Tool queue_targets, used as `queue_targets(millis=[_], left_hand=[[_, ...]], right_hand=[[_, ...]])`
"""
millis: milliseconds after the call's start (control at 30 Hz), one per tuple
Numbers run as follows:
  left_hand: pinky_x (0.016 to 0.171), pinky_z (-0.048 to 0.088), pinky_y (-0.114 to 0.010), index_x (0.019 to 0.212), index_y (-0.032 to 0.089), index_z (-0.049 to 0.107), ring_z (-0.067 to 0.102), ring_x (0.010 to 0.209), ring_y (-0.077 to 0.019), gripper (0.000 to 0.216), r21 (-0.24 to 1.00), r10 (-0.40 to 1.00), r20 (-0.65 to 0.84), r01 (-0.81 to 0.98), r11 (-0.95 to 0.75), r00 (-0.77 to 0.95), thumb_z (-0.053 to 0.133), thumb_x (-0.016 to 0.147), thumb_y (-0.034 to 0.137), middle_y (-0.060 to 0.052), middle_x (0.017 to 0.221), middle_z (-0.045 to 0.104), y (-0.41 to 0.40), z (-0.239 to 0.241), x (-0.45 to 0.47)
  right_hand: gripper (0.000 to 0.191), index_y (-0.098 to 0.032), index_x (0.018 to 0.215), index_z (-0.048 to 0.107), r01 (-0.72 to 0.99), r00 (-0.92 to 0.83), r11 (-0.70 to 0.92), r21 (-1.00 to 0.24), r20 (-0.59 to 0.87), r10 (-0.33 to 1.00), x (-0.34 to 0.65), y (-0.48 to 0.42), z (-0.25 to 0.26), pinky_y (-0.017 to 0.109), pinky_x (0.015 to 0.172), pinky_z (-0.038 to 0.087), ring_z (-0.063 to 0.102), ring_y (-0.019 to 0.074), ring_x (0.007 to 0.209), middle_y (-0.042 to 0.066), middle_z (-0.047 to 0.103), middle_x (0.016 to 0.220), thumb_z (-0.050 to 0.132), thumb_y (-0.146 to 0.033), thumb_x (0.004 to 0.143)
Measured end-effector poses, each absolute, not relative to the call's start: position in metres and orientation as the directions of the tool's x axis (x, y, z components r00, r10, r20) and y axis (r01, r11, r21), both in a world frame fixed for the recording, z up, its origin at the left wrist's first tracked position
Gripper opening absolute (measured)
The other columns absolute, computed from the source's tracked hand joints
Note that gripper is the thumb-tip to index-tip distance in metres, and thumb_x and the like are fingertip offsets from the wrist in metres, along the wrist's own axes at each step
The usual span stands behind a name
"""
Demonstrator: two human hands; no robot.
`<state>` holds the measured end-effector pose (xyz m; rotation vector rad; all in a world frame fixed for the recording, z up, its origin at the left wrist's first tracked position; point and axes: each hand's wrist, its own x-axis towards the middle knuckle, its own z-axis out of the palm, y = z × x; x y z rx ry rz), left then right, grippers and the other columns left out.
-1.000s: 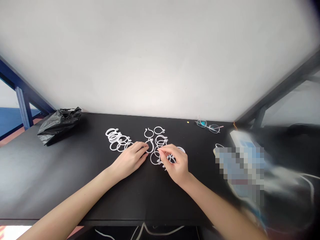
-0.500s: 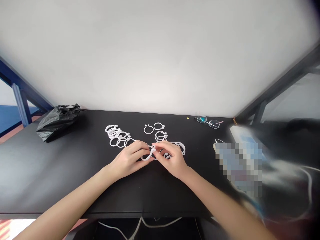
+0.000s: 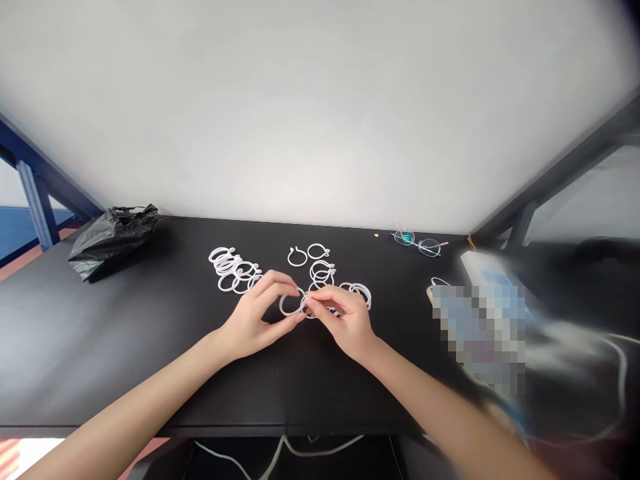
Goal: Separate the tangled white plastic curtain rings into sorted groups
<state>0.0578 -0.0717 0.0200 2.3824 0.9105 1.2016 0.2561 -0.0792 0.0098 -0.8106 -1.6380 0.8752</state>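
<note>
A white plastic curtain ring (image 3: 283, 308) is between my two hands, just above the dark tabletop. My right hand (image 3: 345, 317) pinches its right side between thumb and forefinger. Curved around the same ring, my left hand (image 3: 260, 310) has its fingertips at the upper edge and its thumb at the lower edge. Close by on the left lies a heap of similar rings (image 3: 227, 263). Behind my hands are an opened ring (image 3: 297, 264), a closed ring (image 3: 317, 244) and a few overlapping ones (image 3: 323, 269). More rings (image 3: 369, 293) lie beside my right hand, partly hidden by it.
A black plastic bag (image 3: 113, 240) sits at the back left of the desk (image 3: 150, 320). Eyeglasses (image 3: 417, 244) lie near the wall. On the right are a blurred-out flat object (image 3: 475, 340), a white box (image 3: 493, 283) and cables. Dark frame bars flank both sides.
The ring between my hands has turned so that its round face now shows. My left fingers and thumb have spread wider around it, while my right hand keeps its pinch.
</note>
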Motion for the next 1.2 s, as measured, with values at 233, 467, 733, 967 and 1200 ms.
queue_targets(millis=[233,467,733,967,1200], left_hand=[[0.076,0.057,-0.032,0.117,0.021,0.059,0.061,0.074,-0.0134,0.034,0.881,0.868,0.303,0.232,-0.413,0.394,0.069,0.086,0.031,-0.003,0.089,0.063,-0.0675,0.0175,0.0565],[0.075,0.057,-0.032,0.105,0.02,0.063,0.056,0.069,-0.0119,0.04,0.898,0.877,0.379,0.111,-0.426,0.294,0.083,0.072,0.026,0.002,0.078,0.057,-0.0652,0.0124,0.0548],[0.076,0.057,-0.032,0.103,0.019,0.065,0.056,0.068,-0.0119,0.04,0.913,0.883,0.365,0.071,-0.401,0.293,0.085,0.069,0.027,0.001,0.077,0.058,-0.0649,0.0128,0.0543],[0.071,0.052,-0.028,0.112,0.021,0.063,0.056,0.07,-0.0124,0.043,0.821,0.836,0.46,0.215,-0.529,0.299,0.081,0.075,0.031,0.001,0.077,0.056,-0.0677,0.0126,0.052],[0.067,0.047,-0.025,0.119,0.02,0.057,0.054,0.068,-0.0124,0.037,0.501,0.67,0.642,0.457,-0.735,0.373,0.068,0.088,0.038,0.003,0.073,0.055,-0.0685,0.0188,0.0532]], right_hand=[[0.008,-0.019,0.091,0.074,0.149,-0.132,0.581,-0.8,0.566,0.813,0.2565,-0.08,0.01,0.026,0.061,0.061,0.073,0.0166,0.066,0.004,0.075,0.077,0.067,-0.021,0.088],[0.011,-0.021,0.09,0.074,0.238,-0.162,0.741,-0.627,0.727,0.667,0.2573,-0.0767,0.0098,0.028,0.061,0.059,0.072,0.0172,0.072,0.005,0.076,0.084,0.064,-0.015,0.089],[0.007,-0.021,0.082,0.074,0.213,-0.111,0.682,-0.699,0.677,0.728,0.2561,-0.0786,0.0141,0.027,0.057,0.057,0.069,0.0156,0.063,0.002,0.075,0.074,0.07,-0.017,0.085],[0.004,-0.019,0.084,0.07,0.197,-0.107,0.663,-0.722,0.657,0.747,0.2554,-0.0806,0.0121,0.026,0.059,0.057,0.069,0.0151,0.066,0.003,0.073,0.076,0.068,-0.016,0.086],[0.01,-0.02,0.084,0.067,0.202,-0.135,0.755,-0.624,0.745,0.653,0.2544,-0.0799,0.0126,0.028,0.065,0.059,0.071,0.0162,0.073,0.004,0.075,0.081,0.065,-0.01,0.087]])
